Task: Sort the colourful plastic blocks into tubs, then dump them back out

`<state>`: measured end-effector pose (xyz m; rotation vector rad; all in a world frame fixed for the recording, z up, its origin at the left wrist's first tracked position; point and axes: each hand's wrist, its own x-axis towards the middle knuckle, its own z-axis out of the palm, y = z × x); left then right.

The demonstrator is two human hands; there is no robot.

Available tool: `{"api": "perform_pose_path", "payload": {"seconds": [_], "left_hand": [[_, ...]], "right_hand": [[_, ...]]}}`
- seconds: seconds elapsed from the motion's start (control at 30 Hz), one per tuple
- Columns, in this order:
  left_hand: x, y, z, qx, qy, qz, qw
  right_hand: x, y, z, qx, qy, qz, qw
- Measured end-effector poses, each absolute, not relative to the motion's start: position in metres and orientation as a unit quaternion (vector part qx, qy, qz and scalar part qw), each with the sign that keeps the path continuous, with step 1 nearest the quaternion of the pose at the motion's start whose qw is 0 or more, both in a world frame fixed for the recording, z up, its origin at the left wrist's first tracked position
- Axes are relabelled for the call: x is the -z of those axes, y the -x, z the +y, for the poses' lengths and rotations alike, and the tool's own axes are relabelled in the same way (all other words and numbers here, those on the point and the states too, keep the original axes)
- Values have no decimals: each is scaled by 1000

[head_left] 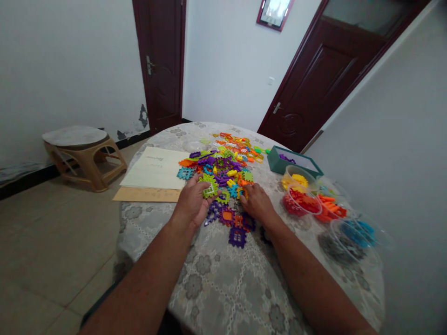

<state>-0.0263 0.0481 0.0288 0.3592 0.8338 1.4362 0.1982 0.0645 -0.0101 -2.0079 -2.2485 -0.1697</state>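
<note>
My left hand [192, 203] is closed on a lime-green square building piece [208, 186] with notched edges and a window grid, held up at the near left of the pile. My right hand [256, 201] is at the pile's near right edge, its fingers curled down by orange and blue pieces [233, 190]; what they pinch is hidden. Between the hands lies the mixed heap of plastic pieces [223, 165]. Just in front of it, several purple and orange squares lie flat, including a purple window piece [237, 237].
Right of the pile stand a green box [277, 163] and clear tubs of yellow [296, 181], red [301, 202], orange, blue [358, 232] and grey pieces. Pale paper sheets [153, 170] lie at left on the patterned tablecloth [209, 279]. A stool [84, 149] stands beyond the table.
</note>
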Motion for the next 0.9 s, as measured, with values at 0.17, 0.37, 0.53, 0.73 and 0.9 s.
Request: {"api": "perform_pose_path", "payload": {"seconds": [0.17,0.37,0.53,0.73,0.9], "left_hand": [[-29,28,51,-630,-185,362,662],[-29,26,52,-625,-190,377,657],[-28,23,53,-616,-190,393,656],[-29,21,51,-623,-186,377,660],[-29,20,51,-626,-170,377,661]], "right_hand": [[15,-201,67,-16,670,-736,101],[5,-212,71,-81,630,-744,207],[-23,-242,78,-197,655,-663,304],[-62,-318,99,-90,740,-603,284],[-87,-376,119,164,811,-543,144]]}}
